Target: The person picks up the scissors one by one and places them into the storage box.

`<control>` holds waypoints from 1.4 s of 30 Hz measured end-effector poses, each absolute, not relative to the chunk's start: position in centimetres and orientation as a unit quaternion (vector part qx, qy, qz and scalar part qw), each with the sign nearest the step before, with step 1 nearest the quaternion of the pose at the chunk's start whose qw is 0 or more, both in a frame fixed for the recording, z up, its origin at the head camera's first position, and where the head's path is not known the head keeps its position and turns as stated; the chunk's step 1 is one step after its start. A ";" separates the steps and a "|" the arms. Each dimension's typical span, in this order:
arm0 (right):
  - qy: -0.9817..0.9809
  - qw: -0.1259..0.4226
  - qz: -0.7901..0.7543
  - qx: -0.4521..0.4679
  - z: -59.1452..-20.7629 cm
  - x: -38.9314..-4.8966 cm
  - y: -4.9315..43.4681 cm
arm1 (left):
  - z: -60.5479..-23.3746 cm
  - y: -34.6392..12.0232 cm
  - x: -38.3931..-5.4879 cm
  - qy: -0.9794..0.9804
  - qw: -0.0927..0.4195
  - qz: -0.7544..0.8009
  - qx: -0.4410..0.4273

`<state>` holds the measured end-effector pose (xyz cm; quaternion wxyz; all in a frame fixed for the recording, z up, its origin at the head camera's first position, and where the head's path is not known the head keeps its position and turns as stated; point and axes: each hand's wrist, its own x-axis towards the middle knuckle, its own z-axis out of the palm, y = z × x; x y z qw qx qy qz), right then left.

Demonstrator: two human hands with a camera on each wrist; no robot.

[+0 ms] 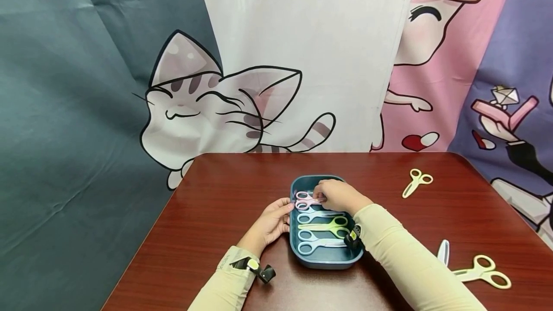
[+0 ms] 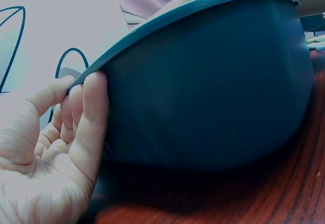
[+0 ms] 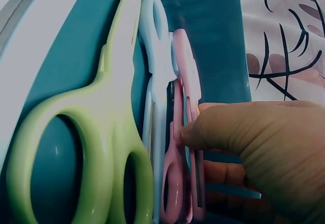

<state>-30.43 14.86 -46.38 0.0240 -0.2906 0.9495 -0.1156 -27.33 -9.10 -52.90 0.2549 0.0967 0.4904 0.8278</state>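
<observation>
A blue plastic tray [image 1: 326, 265] stands on the table with several pairs of scissors lying in it. My left hand [image 1: 272, 220] holds the tray's left side; in the left wrist view its thumb and fingers pinch the rim [image 2: 203, 3]. Inside the tray's far end, my right hand [image 1: 339, 196] pinches pink scissors [image 3: 187, 66] between thumb and fingers. Whether the pink parts there belong to one pair or two, I cannot tell. Nearer me lie light blue scissors [image 1: 306, 218], lime green scissors [image 1: 339, 227] and another light blue pair [image 1: 306, 244].
Pale yellow scissors [image 1: 416, 181] lie at the table's far right. Another pale yellow pair [image 1: 484, 270] lies at the near right, partly behind the right sleeve, beside a whitish blade-like piece [image 1: 443, 252]. A printed cloth [image 1: 324, 37] hangs behind the reddish-brown table [image 1: 207, 234].
</observation>
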 end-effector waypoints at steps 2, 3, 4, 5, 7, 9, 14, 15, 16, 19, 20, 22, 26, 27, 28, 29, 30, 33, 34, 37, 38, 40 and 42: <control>0.950 0.020 -0.109 -0.291 -46.4 -30.4 14.9 | -52.9 -9.1 -27.3 0.491 0.255 0.827 0.097; 0.950 0.017 -0.105 -0.294 -46.5 -30.4 14.9 | -52.9 -9.1 -27.3 0.491 0.255 0.827 0.097; 0.950 0.014 -0.103 -0.295 -46.5 -30.3 14.9 | -52.9 -9.1 -27.3 0.491 0.255 0.827 0.097; 0.950 0.011 -0.100 -0.297 -46.6 -30.3 14.9 | -52.9 -9.1 -27.3 0.491 0.255 0.827 0.097; 0.950 0.008 -0.094 -0.297 -46.6 -30.3 15.0 | -52.9 -9.1 -27.4 0.491 0.256 0.827 0.098; 0.951 0.006 -0.090 -0.294 -46.7 -30.3 14.9 | -52.9 -9.1 -27.4 0.490 0.256 0.827 0.098; 0.956 0.014 -0.097 -0.278 -46.5 -30.2 14.9 | -52.9 -9.1 -27.3 0.485 0.259 0.829 0.103; 0.956 0.016 -0.101 -0.276 -46.5 -30.1 14.9 | -52.9 -9.1 -27.3 0.485 0.259 0.829 0.104; 0.955 0.018 -0.106 -0.277 -46.4 -30.1 15.0 | -52.9 -9.0 -27.3 0.485 0.259 0.829 0.105; 0.950 0.023 -0.129 -0.284 -46.2 -30.3 15.3 | -53.0 -9.0 -27.3 0.486 0.258 0.828 0.103; 0.948 0.026 -0.140 -0.284 -46.0 -30.4 15.5 | -53.0 -9.0 -27.3 0.487 0.258 0.828 0.101; 0.944 0.029 -0.168 -0.283 -45.4 -30.6 15.9 | -53.0 -9.1 -27.3 0.490 0.257 0.827 0.100; 0.935 0.020 -0.219 -0.278 -43.6 -30.8 17.4 | -52.9 -9.1 -27.4 0.496 0.256 0.824 0.102; 0.933 0.015 -0.229 -0.279 -43.1 -30.7 17.9 | -52.9 -9.1 -27.4 0.497 0.256 0.823 0.104; 0.931 0.011 -0.240 -0.275 -42.7 -30.7 18.4 | -52.9 -9.1 -27.4 0.498 0.256 0.822 0.104; 0.930 0.007 -0.248 -0.272 -42.3 -30.7 19.0 | -52.9 -9.1 -27.3 0.499 0.256 0.821 0.105; 0.929 0.004 -0.255 -0.268 -42.1 -30.6 19.7 | -52.8 -9.0 -27.3 0.500 0.256 0.821 0.105; 0.931 -0.003 -0.270 -0.245 -41.6 -30.5 21.8 | -52.7 -9.1 -27.3 0.500 0.255 0.821 0.104; 0.934 -0.007 -0.268 -0.236 -41.6 -30.6 22.6 | -52.7 -9.1 -27.3 0.500 0.255 0.821 0.104; 0.947 -0.020 -0.240 -0.211 -41.7 -30.7 25.2 | -52.7 -9.1 -27.3 0.499 0.255 0.822 0.101; 0.952 -0.024 -0.225 -0.205 -41.8 -30.8 26.1 | -52.7 -9.1 -27.2 0.499 0.255 0.822 0.100; 0.961 -0.031 -0.194 -0.193 -42.3 -31.0 28.1 | -52.7 -9.1 -27.2 0.498 0.255 0.823 0.099; 0.968 -0.033 -0.171 -0.180 -42.8 -31.1 30.1 | -52.7 -9.0 -27.2 0.496 0.254 0.825 0.096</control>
